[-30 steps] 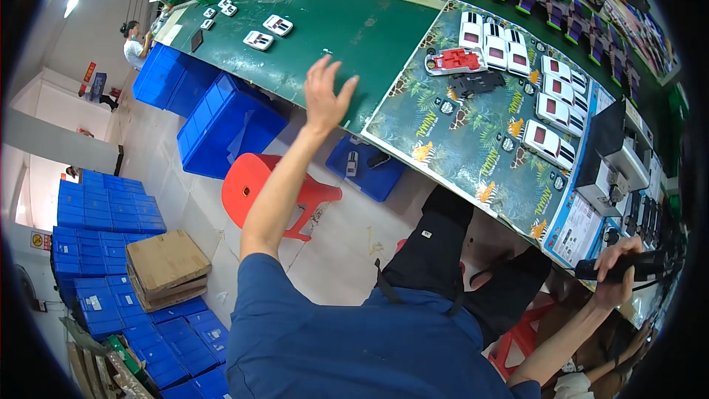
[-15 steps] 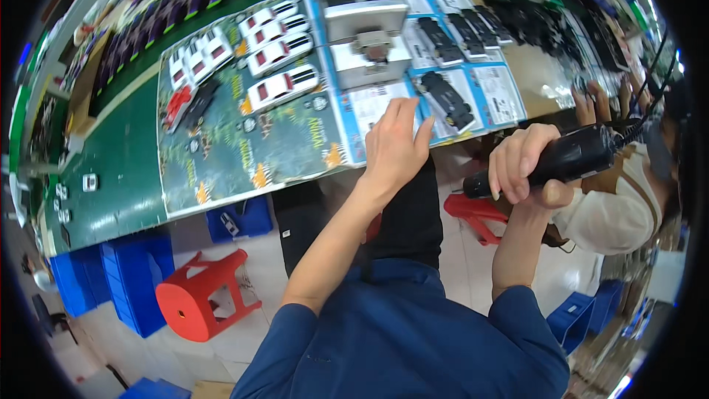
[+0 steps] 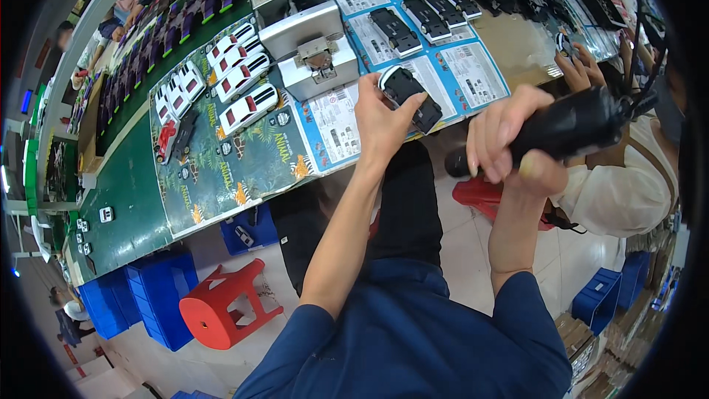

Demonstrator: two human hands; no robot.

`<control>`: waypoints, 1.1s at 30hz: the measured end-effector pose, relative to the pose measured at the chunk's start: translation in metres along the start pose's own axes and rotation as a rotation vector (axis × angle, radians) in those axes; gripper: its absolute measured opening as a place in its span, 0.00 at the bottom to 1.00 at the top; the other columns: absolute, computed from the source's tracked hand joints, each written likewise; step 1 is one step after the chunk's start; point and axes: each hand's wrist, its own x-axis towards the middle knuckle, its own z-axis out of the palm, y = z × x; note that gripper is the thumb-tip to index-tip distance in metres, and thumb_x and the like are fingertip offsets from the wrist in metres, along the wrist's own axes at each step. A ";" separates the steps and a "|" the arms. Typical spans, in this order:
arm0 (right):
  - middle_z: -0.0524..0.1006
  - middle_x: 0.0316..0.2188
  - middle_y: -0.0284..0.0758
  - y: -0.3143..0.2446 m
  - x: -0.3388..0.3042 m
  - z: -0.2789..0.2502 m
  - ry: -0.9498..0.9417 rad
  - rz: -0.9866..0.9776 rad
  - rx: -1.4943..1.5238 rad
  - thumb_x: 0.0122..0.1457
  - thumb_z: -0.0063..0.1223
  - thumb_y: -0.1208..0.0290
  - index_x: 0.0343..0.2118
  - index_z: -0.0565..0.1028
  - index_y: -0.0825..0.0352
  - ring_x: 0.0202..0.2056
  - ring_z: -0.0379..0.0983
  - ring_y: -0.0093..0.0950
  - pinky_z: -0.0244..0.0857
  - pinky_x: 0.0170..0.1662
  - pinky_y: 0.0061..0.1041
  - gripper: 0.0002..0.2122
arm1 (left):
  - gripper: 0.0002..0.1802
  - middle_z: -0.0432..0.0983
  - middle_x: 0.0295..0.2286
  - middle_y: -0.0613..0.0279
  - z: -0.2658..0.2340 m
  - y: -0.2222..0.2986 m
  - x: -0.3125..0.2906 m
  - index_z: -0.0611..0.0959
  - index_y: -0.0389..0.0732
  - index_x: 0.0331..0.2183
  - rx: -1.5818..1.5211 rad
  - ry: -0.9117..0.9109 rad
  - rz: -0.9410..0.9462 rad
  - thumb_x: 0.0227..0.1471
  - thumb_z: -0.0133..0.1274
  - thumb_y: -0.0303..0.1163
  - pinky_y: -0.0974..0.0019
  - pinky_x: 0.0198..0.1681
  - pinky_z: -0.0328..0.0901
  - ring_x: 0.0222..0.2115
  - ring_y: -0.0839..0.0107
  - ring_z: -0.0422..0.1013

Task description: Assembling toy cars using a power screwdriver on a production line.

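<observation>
My left hand (image 3: 380, 122) is closed round a toy car (image 3: 413, 96) at the table's near edge. The car lies with its black underside up, a bit of white body showing at one end. In my right hand (image 3: 509, 133) is a corded black electric screwdriver (image 3: 572, 129), held in the air off the table's front edge with its nose pointing left. Several more toy cars (image 3: 394, 32) rest underside up on printed blue-and-white sheets (image 3: 473, 70). Just beyond my left hand stands a grey metal machine (image 3: 299, 33) with a small fixture (image 3: 319, 58) at its front.
White toy cars (image 3: 249, 107) stand in groups on a patterned mat (image 3: 258, 151) at the left. Black parts (image 3: 509, 0) are piled at the far right, near a co-worker's hands (image 3: 580, 70). A red stool (image 3: 221, 310) and blue bins (image 3: 159, 299) stand below the table.
My left hand, earlier with no car in its fingers, now grips the nearest upside-down car. The screwdriver remains in my right hand. The whole view has shifted somewhat.
</observation>
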 end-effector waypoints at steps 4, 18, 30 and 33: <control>0.68 0.17 0.33 0.014 0.028 0.007 0.104 -0.116 -0.035 0.56 0.52 0.74 0.37 0.69 0.72 0.19 0.67 0.23 0.67 0.30 0.28 0.09 | 0.24 0.79 0.37 0.58 -0.050 -0.004 -0.022 0.73 0.35 0.46 -0.419 -0.084 -0.062 0.47 0.65 0.27 0.66 0.42 0.71 0.38 0.72 0.76; 0.74 0.16 0.30 0.158 0.136 0.040 0.248 -0.264 -0.615 0.54 0.63 0.79 0.30 0.78 0.69 0.17 0.72 0.19 0.68 0.25 0.18 0.04 | 0.10 0.80 0.34 0.46 -0.161 -0.023 -0.055 0.75 0.36 0.42 -0.804 -0.018 -0.368 0.60 0.53 0.30 0.58 0.34 0.79 0.30 0.61 0.80; 0.72 0.14 0.30 0.142 0.113 0.070 0.325 -0.039 -0.228 0.53 0.62 0.78 0.26 0.76 0.70 0.14 0.68 0.18 0.63 0.22 0.18 0.04 | 0.17 0.77 0.44 0.44 -0.155 -0.018 -0.050 0.73 0.32 0.47 -0.777 -0.075 -0.391 0.56 0.55 0.23 0.59 0.40 0.78 0.38 0.59 0.79; 0.72 0.14 0.30 0.138 0.097 0.089 0.216 -0.012 -0.193 0.54 0.61 0.78 0.30 0.75 0.71 0.15 0.68 0.19 0.64 0.23 0.18 0.05 | 0.16 0.78 0.42 0.48 -0.157 -0.018 -0.052 0.73 0.33 0.46 -0.775 -0.084 -0.377 0.56 0.55 0.22 0.62 0.38 0.77 0.37 0.63 0.79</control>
